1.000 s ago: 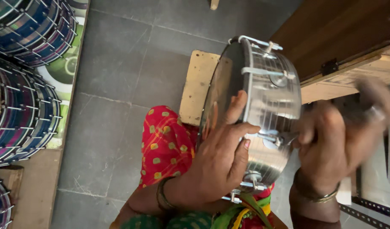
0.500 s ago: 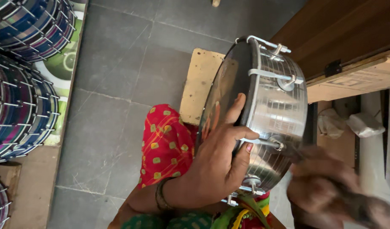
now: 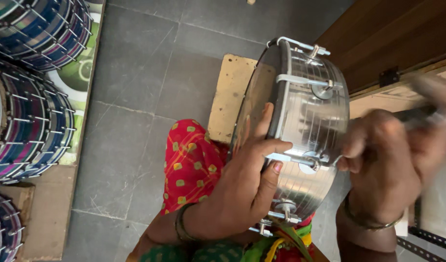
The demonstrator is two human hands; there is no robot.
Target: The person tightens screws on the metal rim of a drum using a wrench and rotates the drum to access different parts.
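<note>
Left grip: left hand [image 3: 242,187] spread and clasped over the rim of the silver drum [image 3: 305,136], thumb on its shell.
Drum: on edge over the lap, above the red patterned cloth [image 3: 191,165].
Right grip: right hand [image 3: 383,160], blurred, closed on a thin tool at a tension lug [image 3: 310,160].
Far left: stacked blue drums [image 3: 28,87].
</note>
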